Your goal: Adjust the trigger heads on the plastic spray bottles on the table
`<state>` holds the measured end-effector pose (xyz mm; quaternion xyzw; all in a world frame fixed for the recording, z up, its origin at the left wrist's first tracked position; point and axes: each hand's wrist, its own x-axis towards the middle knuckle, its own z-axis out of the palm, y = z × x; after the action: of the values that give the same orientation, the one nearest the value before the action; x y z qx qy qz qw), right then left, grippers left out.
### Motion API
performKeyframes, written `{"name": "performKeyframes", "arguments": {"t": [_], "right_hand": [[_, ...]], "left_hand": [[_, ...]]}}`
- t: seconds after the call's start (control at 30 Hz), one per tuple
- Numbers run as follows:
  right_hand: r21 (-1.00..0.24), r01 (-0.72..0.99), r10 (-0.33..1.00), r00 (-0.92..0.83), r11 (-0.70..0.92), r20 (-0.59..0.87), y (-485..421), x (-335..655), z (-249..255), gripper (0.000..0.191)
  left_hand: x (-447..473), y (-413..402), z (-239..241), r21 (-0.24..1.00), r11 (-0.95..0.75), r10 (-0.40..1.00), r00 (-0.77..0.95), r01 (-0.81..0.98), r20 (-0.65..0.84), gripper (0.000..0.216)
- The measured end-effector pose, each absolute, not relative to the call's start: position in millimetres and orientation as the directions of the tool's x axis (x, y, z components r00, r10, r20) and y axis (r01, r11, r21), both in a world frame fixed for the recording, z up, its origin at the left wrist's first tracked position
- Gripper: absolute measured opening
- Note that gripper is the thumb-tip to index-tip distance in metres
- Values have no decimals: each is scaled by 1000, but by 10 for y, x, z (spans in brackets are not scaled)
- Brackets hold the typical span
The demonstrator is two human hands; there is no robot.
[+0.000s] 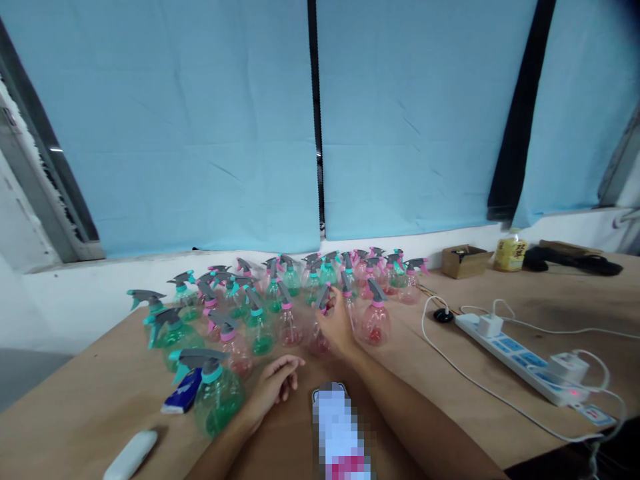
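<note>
A white power strip [520, 357] is lying on the right of the wooden table [100, 393], with white chargers [490, 325] sitting plugged into it and white cables [450, 360] trailing across the wood. A small cardboard box [464, 261] is resting near the wall, a yellow bottle [510, 253] standing just beside it, and a dark object [575, 261] is lying further right. A blue-and-white packet [183, 392] and a white oblong item [131, 455] are sitting near the front left edge. Pale blue blinds [200, 120] are hanging behind.
</note>
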<state>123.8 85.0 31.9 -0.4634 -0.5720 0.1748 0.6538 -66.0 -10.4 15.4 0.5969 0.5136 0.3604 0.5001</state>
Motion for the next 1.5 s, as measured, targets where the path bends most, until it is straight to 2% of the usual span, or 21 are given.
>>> {"name": "performKeyframes", "arguments": {"t": [0.17,0.27,0.33,0.5,0.6,0.8,1.0,1.23,1.5], "right_hand": [[-830,202,823,140,520,550,923,1318,356,23],[-792,107,792,46,602,608,948,1368,375,24],[-804,39,805,-44,593,591,952,1412,409,26],[-891,-179,828,-331,417,453,905,1489,525,25],[-917,-212,815,-423,336,397,853,1454,540,20],[-923,-305,808,-466,235,360,833,1312,463,15],[-901,-277,751,-499,334,432,855,1316,498,23],[-903,-314,793,-448,293,413,841,1282,461,21],[-899,-276,750,-497,341,437,833,1315,511,29]], "left_hand": [[-657,-113,164,971,23,975,208,237,-74,51],[-656,-123,177,970,20,975,210,243,-73,50],[-658,-126,180,969,12,974,216,248,-67,49],[-651,-135,183,966,1,975,216,257,-58,49],[-646,-135,184,965,2,976,209,263,-59,49],[-678,-90,127,964,-10,972,228,265,-52,46],[-687,-80,104,965,2,972,227,263,-64,47],[-672,-95,130,961,1,975,213,275,-62,45],[-667,-103,141,961,-9,974,221,277,-55,45]]}}
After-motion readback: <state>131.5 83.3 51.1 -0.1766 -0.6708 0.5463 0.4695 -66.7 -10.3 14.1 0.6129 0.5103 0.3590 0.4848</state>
